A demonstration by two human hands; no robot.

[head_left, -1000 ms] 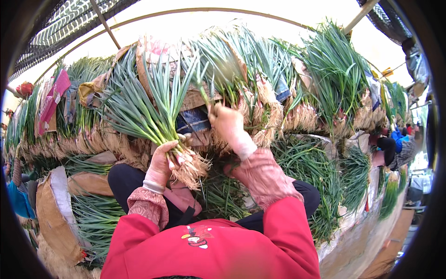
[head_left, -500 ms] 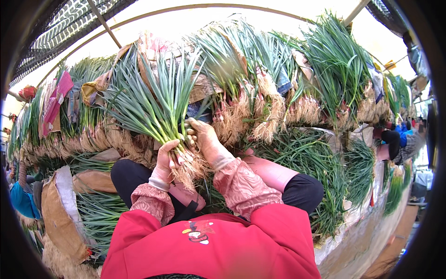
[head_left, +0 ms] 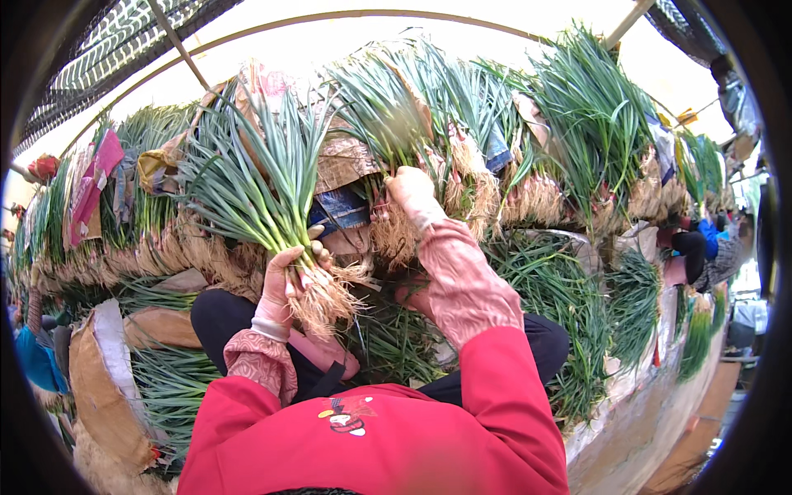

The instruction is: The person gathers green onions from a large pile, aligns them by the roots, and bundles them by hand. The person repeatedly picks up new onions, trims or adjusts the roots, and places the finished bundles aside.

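My left hand point(head_left: 285, 285) is wrapped round a bunch of green garlic point(head_left: 272, 198), just above the pinkish bulbs. Its long leaves fan up and away from me, and its pale roots point(head_left: 323, 307) hang toward my lap. My right hand point(head_left: 411, 194) reaches forward to the heaped green garlic point(head_left: 384, 107) in front, at the lower stalks of one clump. Its fingers are curled closed against those stalks, their tips partly hidden. Under that clump a mat of roots point(head_left: 394, 235) hangs down.
A long bank of green garlic point(head_left: 594, 124) runs across in front, with cloth and sacking point(head_left: 342, 161) between clumps. Loose leaves point(head_left: 544, 297) lie right of my knees. A brown sack point(head_left: 103, 388) is at left. Other people sit at far right point(head_left: 709, 247) and far left point(head_left: 41, 359).
My right hand has left the held bunch and moved forward and right to the heap. My left hand keeps the bunch, which has shifted slightly left.
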